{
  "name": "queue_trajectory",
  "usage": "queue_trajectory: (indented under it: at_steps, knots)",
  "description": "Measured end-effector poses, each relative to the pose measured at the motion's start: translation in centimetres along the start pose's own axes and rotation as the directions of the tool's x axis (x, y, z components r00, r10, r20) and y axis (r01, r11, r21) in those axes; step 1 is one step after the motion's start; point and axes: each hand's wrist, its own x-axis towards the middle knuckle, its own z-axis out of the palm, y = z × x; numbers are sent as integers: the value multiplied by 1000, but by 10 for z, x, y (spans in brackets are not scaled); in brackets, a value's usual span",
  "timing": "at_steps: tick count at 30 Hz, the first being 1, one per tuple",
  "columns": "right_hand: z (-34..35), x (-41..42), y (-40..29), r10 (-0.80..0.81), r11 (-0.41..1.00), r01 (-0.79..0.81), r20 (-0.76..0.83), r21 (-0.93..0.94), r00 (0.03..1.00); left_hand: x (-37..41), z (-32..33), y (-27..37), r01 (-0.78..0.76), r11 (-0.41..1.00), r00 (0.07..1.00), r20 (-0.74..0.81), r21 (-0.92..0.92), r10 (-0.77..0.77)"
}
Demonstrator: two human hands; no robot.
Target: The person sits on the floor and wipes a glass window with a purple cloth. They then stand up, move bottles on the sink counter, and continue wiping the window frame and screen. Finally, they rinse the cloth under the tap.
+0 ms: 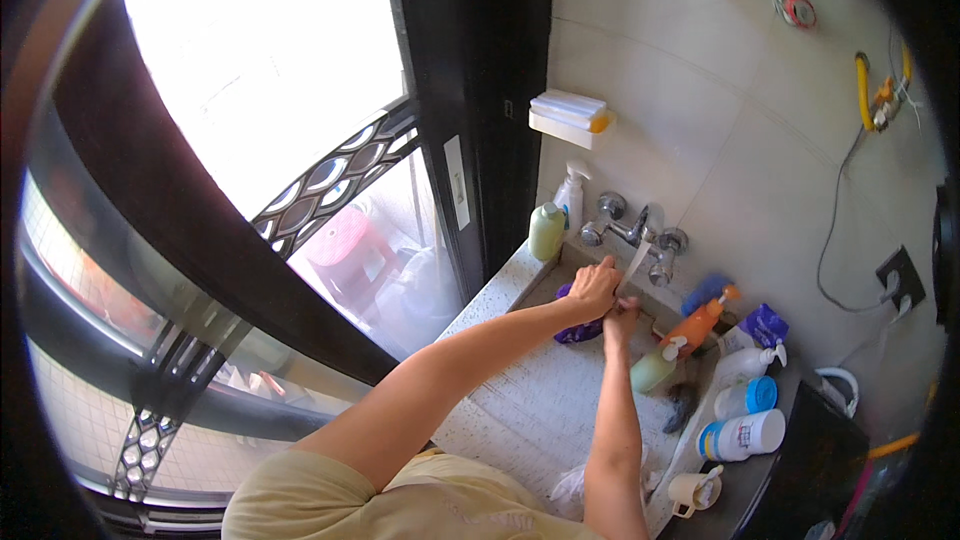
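Observation:
My left hand (596, 289) and my right hand (621, 315) meet over the stone washbasin (517, 405), close below the chrome wall tap (646, 225). A stream of water (636, 266) runs from its spout beside my fingers. My left hand lies across my right one, its fingers bent. A crumpled purple item (579, 333), possibly cloth, shows beneath and beside my left hand. Whether either hand grips it is hidden. Inside the basin, right of my right forearm, is a pale green pump bottle (654, 369), with an orange pump bottle (691, 326) behind it.
A green bottle (546, 232) and a white pump bottle (571, 199) stand on the left back corner. Along the right rim are a blue-lidded jar (744, 397), a white bottle (742, 435) and a beige cup (694, 493). White cloth (574, 487) lies near my body. A dark-framed door (480, 90) stands left.

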Motion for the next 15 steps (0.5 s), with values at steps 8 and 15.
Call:
queue_trajectory:
  at_steps: [8, 15]
  knots:
    - [84, -8, 69, 24, 925, -160, 366, 346, 930, -40, -7, -25, 204, 978, 978, -38, -52, -206]
    - [64, 14, -18, 10, 998, 4, 233, -57, 972, -69, 30, -71, 650, 742, 751, 295, -167, -591]
